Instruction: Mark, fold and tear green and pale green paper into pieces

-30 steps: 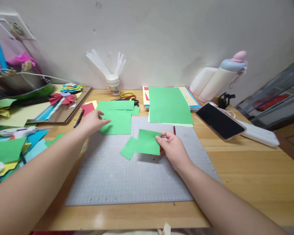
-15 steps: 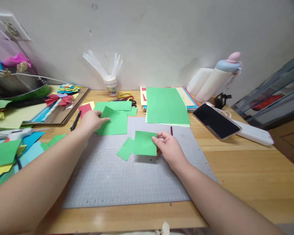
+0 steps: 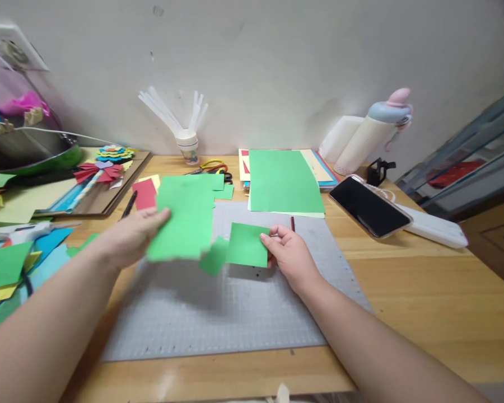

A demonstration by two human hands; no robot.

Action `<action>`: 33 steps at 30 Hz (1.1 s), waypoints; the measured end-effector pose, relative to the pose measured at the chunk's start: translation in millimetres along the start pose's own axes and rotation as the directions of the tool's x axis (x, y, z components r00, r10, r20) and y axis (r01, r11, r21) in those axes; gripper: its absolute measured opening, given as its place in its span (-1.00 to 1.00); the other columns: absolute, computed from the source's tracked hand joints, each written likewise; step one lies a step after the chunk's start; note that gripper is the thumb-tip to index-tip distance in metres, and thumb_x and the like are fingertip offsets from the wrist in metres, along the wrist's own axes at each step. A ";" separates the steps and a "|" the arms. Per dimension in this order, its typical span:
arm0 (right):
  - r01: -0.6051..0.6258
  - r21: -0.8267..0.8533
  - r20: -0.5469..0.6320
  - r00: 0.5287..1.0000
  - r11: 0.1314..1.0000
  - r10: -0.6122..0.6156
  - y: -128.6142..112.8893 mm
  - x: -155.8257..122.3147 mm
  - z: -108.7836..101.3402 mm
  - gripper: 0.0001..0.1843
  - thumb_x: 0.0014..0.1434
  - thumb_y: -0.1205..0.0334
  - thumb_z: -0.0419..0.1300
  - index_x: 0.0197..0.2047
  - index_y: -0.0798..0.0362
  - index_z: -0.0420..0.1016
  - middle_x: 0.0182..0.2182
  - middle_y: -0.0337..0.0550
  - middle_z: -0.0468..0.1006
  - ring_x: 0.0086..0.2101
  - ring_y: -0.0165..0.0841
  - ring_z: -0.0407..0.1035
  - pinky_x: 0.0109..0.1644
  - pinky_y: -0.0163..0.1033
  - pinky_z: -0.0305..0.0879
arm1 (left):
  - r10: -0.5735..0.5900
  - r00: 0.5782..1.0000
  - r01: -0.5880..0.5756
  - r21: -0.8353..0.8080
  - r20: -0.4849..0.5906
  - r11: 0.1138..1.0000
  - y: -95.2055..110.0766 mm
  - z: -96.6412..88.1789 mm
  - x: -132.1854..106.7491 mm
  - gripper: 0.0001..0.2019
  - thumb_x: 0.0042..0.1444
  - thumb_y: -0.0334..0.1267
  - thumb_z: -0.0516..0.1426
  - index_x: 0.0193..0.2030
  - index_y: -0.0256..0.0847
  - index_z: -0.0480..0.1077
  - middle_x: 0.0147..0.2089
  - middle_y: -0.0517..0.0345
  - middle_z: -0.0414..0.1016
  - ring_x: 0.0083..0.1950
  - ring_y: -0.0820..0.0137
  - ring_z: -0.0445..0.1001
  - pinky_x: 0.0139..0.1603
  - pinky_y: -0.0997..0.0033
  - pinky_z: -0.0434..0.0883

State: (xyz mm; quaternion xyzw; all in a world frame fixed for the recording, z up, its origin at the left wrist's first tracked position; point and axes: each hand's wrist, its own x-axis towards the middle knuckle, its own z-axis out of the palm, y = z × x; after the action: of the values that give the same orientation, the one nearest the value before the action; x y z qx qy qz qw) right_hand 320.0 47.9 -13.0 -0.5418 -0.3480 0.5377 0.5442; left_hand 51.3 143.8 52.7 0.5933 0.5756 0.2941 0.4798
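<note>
Over the near grey gridded cutting mat (image 3: 235,319), the right hand (image 3: 292,254) has its grip pinched shut on the right edge of a small green paper square (image 3: 247,244). Just left, the left hand (image 3: 128,238) clasps a larger green paper sheet (image 3: 182,221) in a closed grip, held above the mat and blurred. Farther back on the wooden desk (image 3: 424,291) lie a full green sheet (image 3: 283,180) and, right of it, a black smartphone (image 3: 367,206).
</note>
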 end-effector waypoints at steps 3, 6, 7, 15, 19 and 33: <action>-0.005 0.049 0.008 1.000 0.999 0.004 1.0 -2.1 1.5 -0.60 -0.09 -0.03 0.37 -0.37 -0.01 0.29 -0.73 -0.42 0.40 -0.74 -0.47 0.23 -0.66 -0.39 0.12 | -0.018 0.951 0.038 -0.058 0.308 0.998 -0.7 36.6 -29.2 -0.54 -0.14 0.14 0.30 -0.27 -0.23 0.54 -0.22 0.01 0.62 -0.15 0.18 0.55 -0.04 0.15 0.49; -0.026 0.118 0.037 0.999 0.993 0.021 1.3 -6.5 4.3 -0.60 -0.13 -0.01 0.40 -0.39 -0.01 0.32 -0.68 -0.39 0.45 -0.69 -0.45 0.30 -0.59 -0.35 0.21 | -0.002 0.884 0.067 -0.124 0.467 0.990 2.6 65.5 -45.3 -0.64 -0.07 0.04 0.28 -0.24 -0.18 0.56 -0.16 0.06 0.63 -0.09 0.19 0.56 0.01 0.17 0.47; -0.033 0.141 0.051 0.998 0.990 0.026 0.8 -8.2 5.4 -0.60 -0.15 0.00 0.42 -0.40 0.00 0.34 -0.64 -0.36 0.48 -0.66 -0.43 0.33 -0.56 -0.32 0.25 | 0.001 0.890 0.068 -0.136 0.456 0.988 3.8 72.3 -47.0 -0.65 -0.05 0.04 0.27 -0.23 -0.17 0.56 -0.16 0.07 0.64 -0.10 0.19 0.56 -0.02 0.18 0.48; -0.088 0.273 0.159 0.986 0.958 0.045 -6.9 -15.2 10.4 -0.40 0.08 -0.36 0.09 -0.04 -0.08 0.42 -0.32 -0.17 0.63 -0.49 -0.32 0.48 -0.52 -0.26 0.31 | 0.026 0.998 -0.027 0.026 0.054 0.999 2.2 82.4 -38.5 -0.59 -0.03 0.12 0.19 -0.24 -0.19 0.56 -0.17 0.07 0.64 -0.15 0.15 0.57 -0.20 0.24 0.50; -0.023 0.181 0.094 0.996 0.983 0.006 -2.5 -11.7 12.4 -0.51 -0.16 -0.05 0.42 -0.17 -0.05 0.48 -0.33 -0.18 0.65 -0.39 -0.27 0.52 -0.34 -0.19 0.43 | 0.071 0.997 -0.070 0.104 0.000 0.992 2.0 79.6 -33.4 -0.61 -0.05 0.13 0.20 -0.32 -0.17 0.56 -0.26 0.08 0.64 -0.21 0.17 0.55 -0.27 0.29 0.47; 0.052 0.281 -0.234 0.972 0.958 0.016 -0.1 7.6 -5.1 -0.55 -0.13 0.09 0.41 -0.19 0.02 0.40 -0.23 -0.07 0.65 -0.23 -0.15 0.55 -0.23 -0.09 0.47 | 0.276 0.949 -0.088 0.713 -0.152 0.696 -18.9 26.4 89.3 -0.73 0.01 -0.13 0.10 -0.22 -0.15 0.53 -0.18 -0.03 0.49 -0.04 0.08 0.42 -0.05 0.11 0.36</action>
State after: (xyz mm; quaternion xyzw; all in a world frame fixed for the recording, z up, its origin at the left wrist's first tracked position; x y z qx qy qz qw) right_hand 326.2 54.1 -15.4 -0.5139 -0.2053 0.5097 0.6588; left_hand 82.2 221.6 7.7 0.7431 0.6365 0.1731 0.1128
